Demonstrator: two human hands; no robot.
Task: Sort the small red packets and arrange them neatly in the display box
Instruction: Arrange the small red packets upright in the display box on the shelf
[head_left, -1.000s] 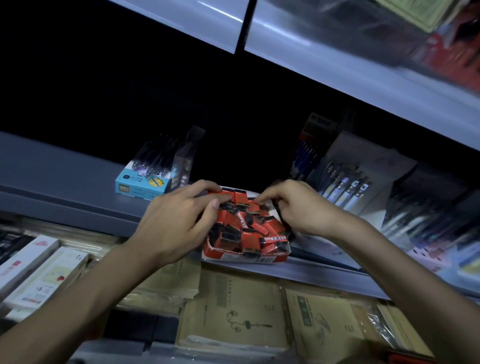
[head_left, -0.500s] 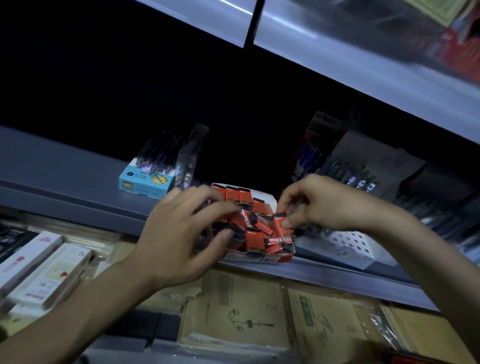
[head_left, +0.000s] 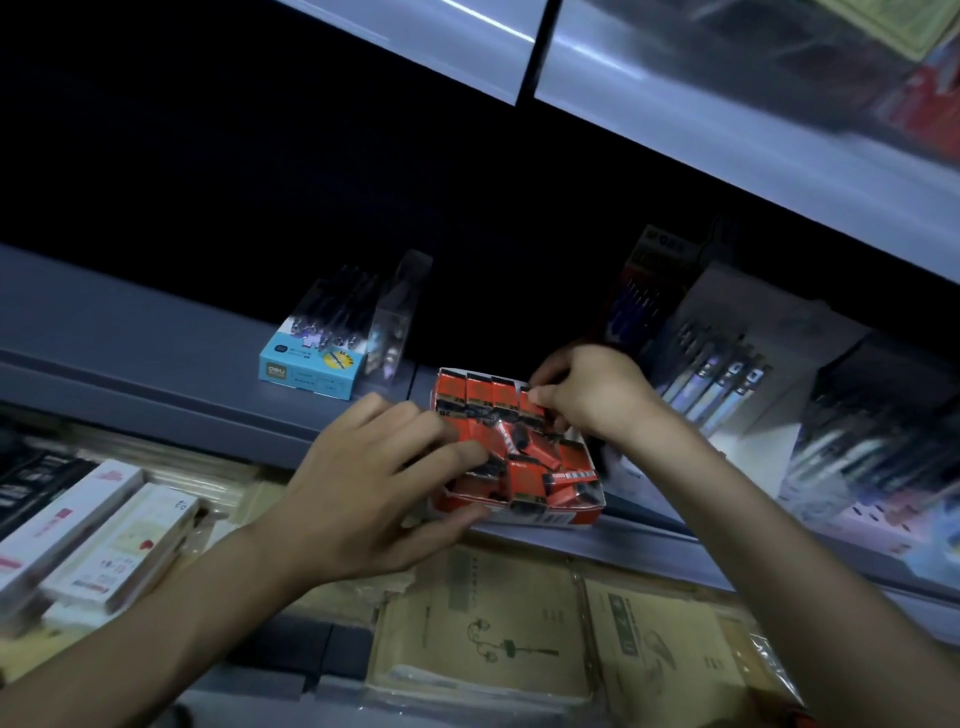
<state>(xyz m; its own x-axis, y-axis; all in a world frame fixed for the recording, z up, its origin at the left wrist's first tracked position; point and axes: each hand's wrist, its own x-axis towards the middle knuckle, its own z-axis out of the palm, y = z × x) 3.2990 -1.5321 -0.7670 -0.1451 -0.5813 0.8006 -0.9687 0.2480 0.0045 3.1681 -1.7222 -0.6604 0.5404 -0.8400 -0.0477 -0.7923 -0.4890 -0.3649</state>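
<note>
Red card, white inner rim: display box (head_left: 519, 512) sits on the grey shelf (head_left: 156, 374), near its front lip, right of centre.
Far row: red packets (head_left: 491, 392) stand side by side along the far wall of the box, upright and even.
Near part: loose packets lie tilted and overlapping, some on edge, some flat; no order here.
Right hand (head_left: 592, 397): at the far right corner of the box; thumb and forefinger pressed together on the last packet (head_left: 530, 402) of the far row. The other fingers are curled under.
Left hand (head_left: 363, 493): over the near left side of the box. Fingers half spread, tips down among the loose packets; thumb along the near wall, apparently steadying the box. Whether a packet is truly pinched, cannot tell.
Step in hand: seating the end packet to close the far row, by my reading.
Progress: one row done, the bulk of the box unsorted.
Next move calls for: picking one loose packet from the jumble, turning it upright with the same face forward, starting a second row against the first. The box is light card, so a steadying hand is wanted.
Surroundings: blue pen box (head_left: 311, 364) to the far left on the same shelf; pen packs (head_left: 717, 374) to the right, blurred.
</note>
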